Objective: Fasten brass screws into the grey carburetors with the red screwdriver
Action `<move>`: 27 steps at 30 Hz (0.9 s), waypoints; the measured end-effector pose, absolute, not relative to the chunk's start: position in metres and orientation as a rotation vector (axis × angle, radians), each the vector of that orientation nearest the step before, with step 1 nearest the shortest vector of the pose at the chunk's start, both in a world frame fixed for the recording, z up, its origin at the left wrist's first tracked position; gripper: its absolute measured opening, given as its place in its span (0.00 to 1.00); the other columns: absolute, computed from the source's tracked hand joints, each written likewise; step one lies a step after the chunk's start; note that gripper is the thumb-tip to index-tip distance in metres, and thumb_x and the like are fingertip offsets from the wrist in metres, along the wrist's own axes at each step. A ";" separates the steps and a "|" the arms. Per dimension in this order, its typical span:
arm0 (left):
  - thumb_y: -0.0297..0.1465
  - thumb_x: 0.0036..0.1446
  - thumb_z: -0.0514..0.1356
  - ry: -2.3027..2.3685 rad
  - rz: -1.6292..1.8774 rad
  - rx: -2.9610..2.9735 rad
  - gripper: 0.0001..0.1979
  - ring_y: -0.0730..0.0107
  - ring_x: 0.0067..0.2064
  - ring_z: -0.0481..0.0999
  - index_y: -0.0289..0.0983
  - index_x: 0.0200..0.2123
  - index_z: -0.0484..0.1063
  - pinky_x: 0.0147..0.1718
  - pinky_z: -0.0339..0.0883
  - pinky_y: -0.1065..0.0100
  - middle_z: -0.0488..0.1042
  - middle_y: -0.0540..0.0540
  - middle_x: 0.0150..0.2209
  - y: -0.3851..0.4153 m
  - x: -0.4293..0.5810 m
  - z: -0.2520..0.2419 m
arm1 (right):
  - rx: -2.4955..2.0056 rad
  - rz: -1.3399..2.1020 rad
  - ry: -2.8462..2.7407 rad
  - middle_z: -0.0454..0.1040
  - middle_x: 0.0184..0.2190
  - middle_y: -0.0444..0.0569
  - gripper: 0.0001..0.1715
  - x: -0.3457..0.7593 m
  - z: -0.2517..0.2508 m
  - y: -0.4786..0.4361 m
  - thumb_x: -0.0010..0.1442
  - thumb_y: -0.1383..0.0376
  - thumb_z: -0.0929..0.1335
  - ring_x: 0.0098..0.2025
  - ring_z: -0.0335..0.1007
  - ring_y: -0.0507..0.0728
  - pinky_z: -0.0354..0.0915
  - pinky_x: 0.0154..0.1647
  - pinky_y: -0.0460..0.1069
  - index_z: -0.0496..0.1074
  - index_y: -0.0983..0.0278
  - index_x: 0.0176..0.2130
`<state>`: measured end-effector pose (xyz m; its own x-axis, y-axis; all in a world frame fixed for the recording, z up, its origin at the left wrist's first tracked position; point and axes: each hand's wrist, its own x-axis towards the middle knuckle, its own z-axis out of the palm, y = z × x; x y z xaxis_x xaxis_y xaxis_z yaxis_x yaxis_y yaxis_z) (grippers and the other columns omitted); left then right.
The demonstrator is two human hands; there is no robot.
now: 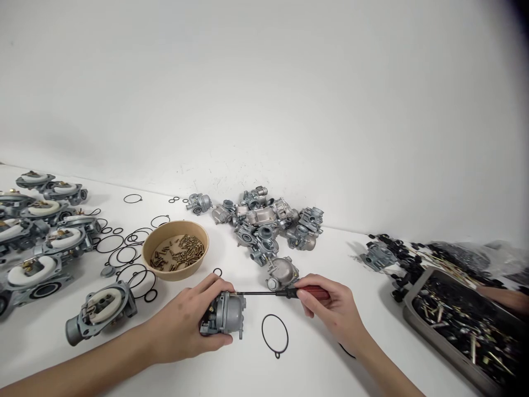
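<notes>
Currently the left hand clamps the carburetor between thumb and fingers; the right hand grips the screwdriver, tip apparently touching it.

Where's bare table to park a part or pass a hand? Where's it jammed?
Free: between the right hand and the grey tray, up to the carburetor pile; also the near edge between it and the left hand, save one O-ring. Crowded: left side, open carburetors and loose rings round the bowl; far right, black parts.
</notes>
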<state>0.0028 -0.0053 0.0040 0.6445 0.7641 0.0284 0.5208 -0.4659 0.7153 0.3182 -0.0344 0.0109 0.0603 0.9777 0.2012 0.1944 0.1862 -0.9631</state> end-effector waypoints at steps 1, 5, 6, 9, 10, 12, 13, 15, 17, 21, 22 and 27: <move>0.35 0.56 0.67 0.993 0.456 2.176 0.27 0.53 0.50 0.77 0.49 0.57 0.65 0.50 0.70 0.55 0.70 0.46 0.56 -0.005 0.003 0.004 | -1.232 0.910 -1.371 0.74 0.26 0.46 0.14 0.318 0.011 -0.034 0.58 0.54 0.78 0.21 0.64 0.50 0.67 0.21 0.46 0.81 0.63 0.35; 0.34 0.56 0.67 0.973 0.476 2.192 0.26 0.54 0.49 0.77 0.48 0.57 0.65 0.50 0.70 0.57 0.71 0.46 0.55 -0.005 0.003 0.003 | -1.250 0.914 -1.371 0.73 0.25 0.46 0.16 0.315 0.011 -0.035 0.57 0.52 0.78 0.21 0.65 0.50 0.68 0.21 0.47 0.81 0.63 0.35; 0.34 0.56 0.67 0.968 0.480 2.196 0.26 0.54 0.48 0.78 0.47 0.57 0.66 0.49 0.71 0.57 0.71 0.46 0.55 -0.004 0.003 0.003 | -1.254 0.916 -1.374 0.73 0.25 0.46 0.17 0.315 0.011 -0.035 0.57 0.52 0.78 0.21 0.65 0.50 0.69 0.21 0.47 0.81 0.63 0.35; 0.34 0.56 0.67 0.960 0.492 2.211 0.25 0.56 0.46 0.78 0.47 0.57 0.66 0.47 0.72 0.58 0.71 0.46 0.54 -0.004 0.003 0.002 | -1.254 0.918 -1.393 0.73 0.25 0.46 0.17 0.315 0.010 -0.036 0.58 0.52 0.78 0.21 0.64 0.50 0.70 0.22 0.47 0.81 0.63 0.35; 0.34 0.56 0.67 0.959 0.497 2.216 0.25 0.56 0.46 0.79 0.47 0.57 0.66 0.47 0.72 0.59 0.71 0.46 0.54 -0.004 0.003 0.002 | -1.251 0.917 -1.401 0.73 0.26 0.47 0.17 0.316 0.010 -0.035 0.58 0.52 0.77 0.21 0.65 0.50 0.70 0.22 0.47 0.81 0.63 0.35; 0.34 0.56 0.67 0.958 0.510 2.226 0.26 0.56 0.46 0.79 0.48 0.57 0.66 0.46 0.72 0.59 0.72 0.46 0.54 -0.004 0.003 0.001 | -1.247 0.914 -1.429 0.73 0.26 0.47 0.16 0.320 0.007 -0.034 0.60 0.53 0.77 0.21 0.65 0.51 0.71 0.22 0.48 0.81 0.63 0.36; 0.34 0.56 0.67 0.954 0.515 2.230 0.26 0.56 0.46 0.79 0.48 0.57 0.66 0.46 0.72 0.59 0.72 0.46 0.54 -0.004 0.003 0.001 | -1.244 0.915 -1.451 0.73 0.25 0.47 0.16 0.322 0.005 -0.032 0.60 0.53 0.76 0.21 0.65 0.51 0.71 0.22 0.48 0.81 0.63 0.36; 0.34 0.56 0.67 0.946 0.520 2.233 0.27 0.56 0.47 0.78 0.48 0.58 0.66 0.46 0.72 0.60 0.72 0.45 0.55 -0.004 0.003 0.000 | -1.236 0.915 -1.495 0.73 0.24 0.47 0.16 0.326 0.000 -0.029 0.61 0.53 0.76 0.20 0.66 0.51 0.71 0.21 0.48 0.81 0.64 0.37; 0.34 0.56 0.67 0.951 0.512 2.227 0.27 0.55 0.47 0.78 0.48 0.58 0.66 0.47 0.72 0.59 0.71 0.45 0.55 -0.004 0.003 0.000 | -1.222 0.920 -1.520 0.73 0.23 0.46 0.16 0.328 -0.002 -0.028 0.61 0.53 0.76 0.20 0.66 0.51 0.70 0.20 0.47 0.81 0.64 0.37; 0.34 0.56 0.67 0.971 0.478 2.208 0.26 0.55 0.48 0.77 0.49 0.57 0.65 0.49 0.71 0.57 0.70 0.46 0.56 -0.005 0.003 0.002 | -1.239 0.923 -1.471 0.73 0.24 0.46 0.15 0.323 0.001 -0.031 0.61 0.54 0.76 0.21 0.66 0.51 0.70 0.22 0.47 0.81 0.63 0.36; 0.34 0.56 0.67 0.971 0.471 2.206 0.26 0.55 0.48 0.77 0.49 0.57 0.65 0.49 0.71 0.57 0.70 0.46 0.56 -0.005 0.003 0.003 | -1.250 0.923 -1.452 0.73 0.24 0.45 0.15 0.321 0.003 -0.032 0.60 0.54 0.76 0.21 0.65 0.51 0.70 0.22 0.47 0.81 0.63 0.36; 0.34 0.57 0.66 0.990 0.453 2.199 0.26 0.56 0.48 0.76 0.49 0.57 0.64 0.47 0.70 0.59 0.70 0.47 0.55 -0.006 0.003 0.007 | -1.271 0.930 -1.439 0.72 0.24 0.45 0.16 0.315 0.010 -0.036 0.59 0.52 0.77 0.21 0.65 0.51 0.69 0.23 0.47 0.80 0.63 0.36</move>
<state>0.0028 -0.0060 0.0067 0.6511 0.7581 0.0373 0.5238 -0.4843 0.7007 0.3152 -0.0357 0.0097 0.0112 0.9850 0.1724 0.2478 0.1643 -0.9548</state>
